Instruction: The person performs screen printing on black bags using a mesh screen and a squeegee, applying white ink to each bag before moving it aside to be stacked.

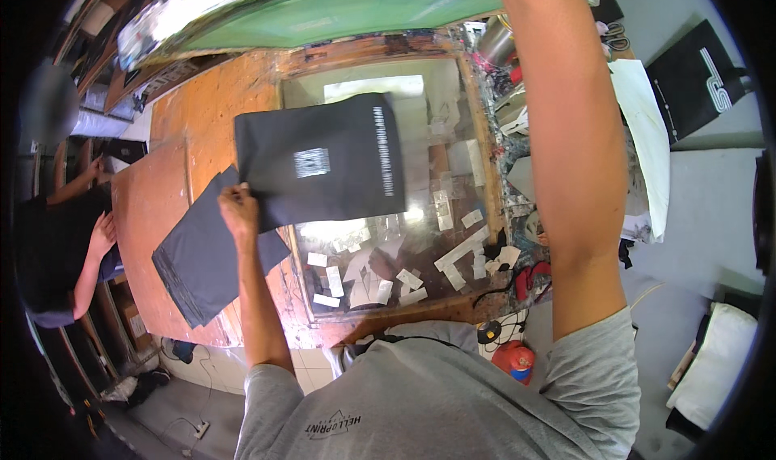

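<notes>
At far left a co-worker in a black top rests one hand (103, 232) by the edge of the wooden tabletop (149, 209). On that wood a fanned stack of black sheets (208, 262) lies askew, and above it the left hand (240, 209) pinches the lower left edge of a printed black sheet (283, 165), fingers drawn together. This sheet reaches from the stack out over a glass panel (443, 84) strewn with pale paper scraps (334, 280). The step in hand looks like handling one printed piece between panel and stack — the next move seems to call for a level lift, with nothing rubbing the print. Its marks are white: a small block in the middle, a column of blurred lettering near the right edge. Behind stands a raised green screen (339, 15). The grey T-shirt (436, 395) carries a dark emblem with lettering. The right hand is beyond the upper edge — I cannot tell its grip. At far right, a black piece (675, 72) bears bold white characters.
</notes>
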`<state>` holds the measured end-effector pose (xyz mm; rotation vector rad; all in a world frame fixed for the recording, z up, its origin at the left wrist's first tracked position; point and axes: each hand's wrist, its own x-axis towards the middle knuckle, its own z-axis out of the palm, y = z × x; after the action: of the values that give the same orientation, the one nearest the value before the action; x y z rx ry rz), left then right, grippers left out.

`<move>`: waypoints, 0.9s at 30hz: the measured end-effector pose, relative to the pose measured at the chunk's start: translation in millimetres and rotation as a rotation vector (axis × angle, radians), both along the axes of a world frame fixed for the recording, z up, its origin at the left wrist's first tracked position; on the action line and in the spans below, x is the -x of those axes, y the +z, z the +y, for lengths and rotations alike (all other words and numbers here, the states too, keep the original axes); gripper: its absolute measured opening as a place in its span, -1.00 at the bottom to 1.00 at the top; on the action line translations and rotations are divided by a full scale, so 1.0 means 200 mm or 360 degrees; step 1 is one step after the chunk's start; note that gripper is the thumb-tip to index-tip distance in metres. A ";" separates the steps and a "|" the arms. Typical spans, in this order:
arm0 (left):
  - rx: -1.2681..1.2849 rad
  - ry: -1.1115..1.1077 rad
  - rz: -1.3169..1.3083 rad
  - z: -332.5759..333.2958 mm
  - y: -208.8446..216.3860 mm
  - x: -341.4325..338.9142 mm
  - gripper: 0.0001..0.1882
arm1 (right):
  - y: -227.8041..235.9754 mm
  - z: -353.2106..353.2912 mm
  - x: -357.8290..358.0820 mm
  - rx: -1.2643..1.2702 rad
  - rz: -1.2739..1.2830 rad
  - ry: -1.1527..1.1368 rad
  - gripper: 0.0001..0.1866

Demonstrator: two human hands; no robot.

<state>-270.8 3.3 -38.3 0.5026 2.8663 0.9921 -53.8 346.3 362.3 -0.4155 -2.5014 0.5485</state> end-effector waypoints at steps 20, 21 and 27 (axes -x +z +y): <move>-0.0235 0.0131 -0.0131 -0.48 -0.01 -0.56 -0.80 | -0.09 -0.13 0.04 0.0138 0.0122 -0.0088 -0.63; -0.0453 0.0247 -0.0389 -0.50 0.01 -0.52 -0.79 | -0.08 -0.13 0.06 0.0218 0.0094 -0.0137 -0.64; -0.0636 0.0361 -0.0884 -0.53 0.14 -0.40 -0.79 | -0.06 -0.17 0.06 0.0284 -0.0008 -0.0350 -0.61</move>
<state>-191.3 -102.4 -10.1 -0.0872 2.2656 1.4739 -65.0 312.5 349.7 -0.7498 -2.3795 0.6835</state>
